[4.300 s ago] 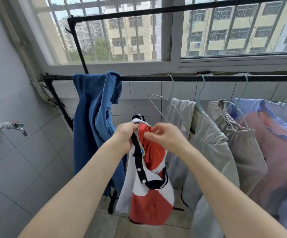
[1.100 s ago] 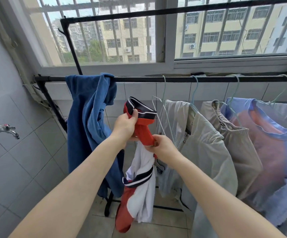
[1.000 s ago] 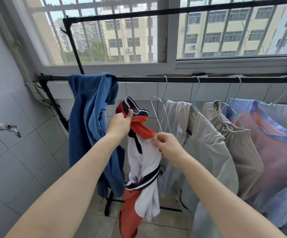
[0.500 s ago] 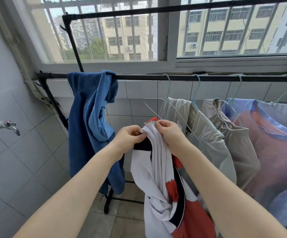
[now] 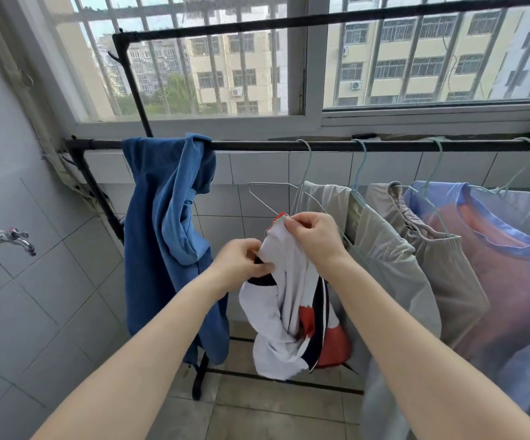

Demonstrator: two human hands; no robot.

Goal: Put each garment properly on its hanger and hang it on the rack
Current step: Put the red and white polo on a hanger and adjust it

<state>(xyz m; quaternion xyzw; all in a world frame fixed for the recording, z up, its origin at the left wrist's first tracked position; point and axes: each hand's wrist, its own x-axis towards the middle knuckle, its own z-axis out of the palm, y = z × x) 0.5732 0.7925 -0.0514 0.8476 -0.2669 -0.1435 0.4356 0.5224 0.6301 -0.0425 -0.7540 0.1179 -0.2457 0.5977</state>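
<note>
Below the barred window, in the head view, both hands work a white, red and navy garment (image 5: 284,315) held up in front of the black rack (image 5: 384,145): the left hand (image 5: 241,268) has its grip pinched shut on a white fold beside a dark band, and the right hand (image 5: 316,238) has its grip closed on the topmost edge. Just behind that edge a bare wire hanger (image 5: 273,193) hangs from the rail, between a blue garment (image 5: 168,236) draped over the rail and a beige garment (image 5: 381,249) on its own hanger.
</note>
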